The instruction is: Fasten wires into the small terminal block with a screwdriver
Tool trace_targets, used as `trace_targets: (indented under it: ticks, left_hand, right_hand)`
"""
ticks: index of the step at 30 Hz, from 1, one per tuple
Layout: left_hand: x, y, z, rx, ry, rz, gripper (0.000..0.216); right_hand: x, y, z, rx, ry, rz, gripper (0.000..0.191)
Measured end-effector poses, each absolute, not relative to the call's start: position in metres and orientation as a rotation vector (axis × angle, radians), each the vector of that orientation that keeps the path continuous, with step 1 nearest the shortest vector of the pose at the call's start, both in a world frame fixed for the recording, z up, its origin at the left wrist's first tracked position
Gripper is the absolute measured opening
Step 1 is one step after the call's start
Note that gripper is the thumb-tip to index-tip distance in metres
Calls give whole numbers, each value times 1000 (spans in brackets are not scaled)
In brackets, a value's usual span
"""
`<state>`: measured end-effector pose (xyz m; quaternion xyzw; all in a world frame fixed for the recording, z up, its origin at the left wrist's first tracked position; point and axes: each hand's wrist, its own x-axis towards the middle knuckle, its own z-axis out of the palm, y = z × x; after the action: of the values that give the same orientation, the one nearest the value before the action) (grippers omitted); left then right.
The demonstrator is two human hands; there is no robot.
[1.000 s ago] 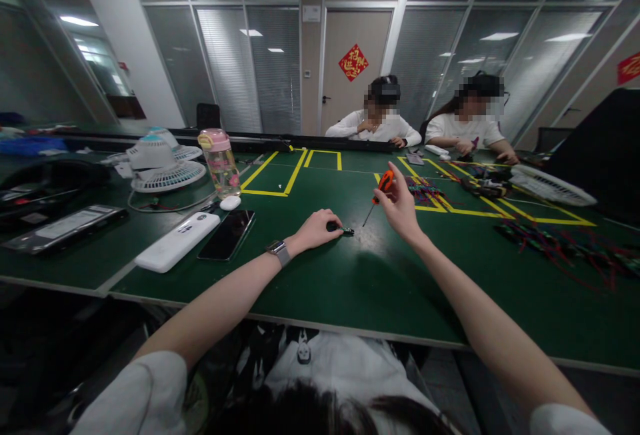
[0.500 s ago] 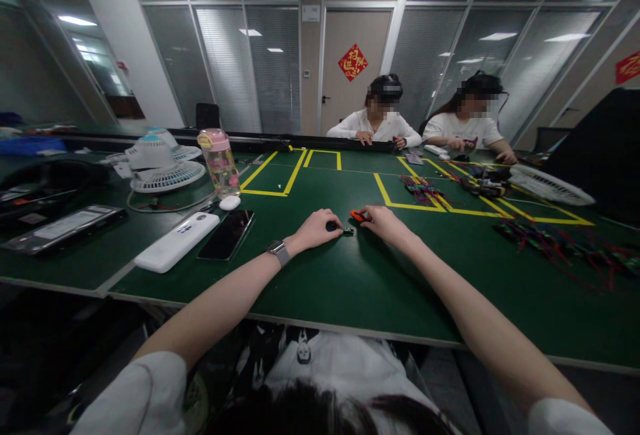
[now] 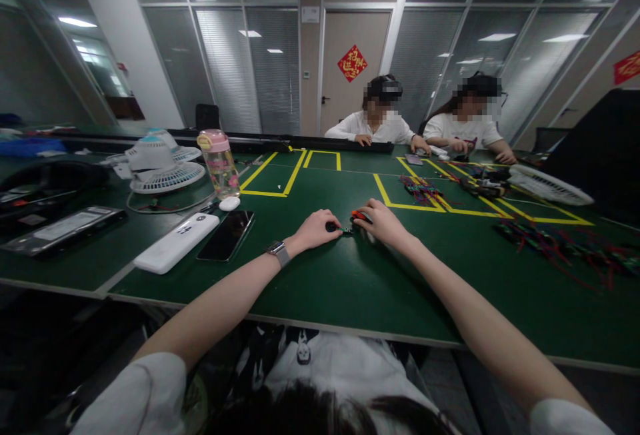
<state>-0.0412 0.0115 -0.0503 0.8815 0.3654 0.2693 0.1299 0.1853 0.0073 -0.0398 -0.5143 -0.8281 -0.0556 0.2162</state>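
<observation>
Whereas a second earlier the right hand [image 3: 383, 222] holds the screwdriver [image 3: 359, 216] raised above the bench [image 3: 350, 288], we now see it lowered and curled round the orange handle, just beside the small component [image 3: 345, 229]. The left hand [image 3: 315, 228] stays put, fingertips closed on that component and pinning it to the bench. We judge that tool and workpiece now meet, though the tip is hidden.

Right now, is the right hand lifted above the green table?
No, the right hand rests on the table gripping the orange screwdriver, while the left hand pinches a small part.
</observation>
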Motion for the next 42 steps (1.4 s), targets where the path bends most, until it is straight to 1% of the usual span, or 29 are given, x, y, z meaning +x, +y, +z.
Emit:
trace_targets:
  ticks: [3,7,12,16,24,26,31,38,42]
  left_hand:
    - [-41,12,-52,2590,1072,793,18]
    - [-41,13,-54,2601,1070,828,17]
    - [-39,14,-56,2594,1078,833,11]
    - [-39,14,-55,2580,1080,826,12]
    - [-40,12,-54,2550,1002,852,11]
    - [-40,13,-55,2536,966,867,10]
    - [-41,15,-56,2495,930,881,9]
    - [-41,15,-57,2467,908,905,7]
    - [-40,16,-58,2464,927,908,8]
  right_hand:
    - [173,3,-40,-1225,-2311,2,18]
    - [158,-1,-44,-1136,-2333,102,14]
    - [151,-4,-47,-1181,-2324,162,14]
    - [151,-4,-45,-1258,-2253,236,12]
    - [153,-1,-44,-1351,-2184,470,10]
    - [152,-1,-43,-1358,-2217,455,10]
    - [151,-1,-45,-1258,-2376,263,12]
    - [153,-2,-42,-1269,-2439,209,10]
    - [152,-7,-35,-1275,-2542,93,12]
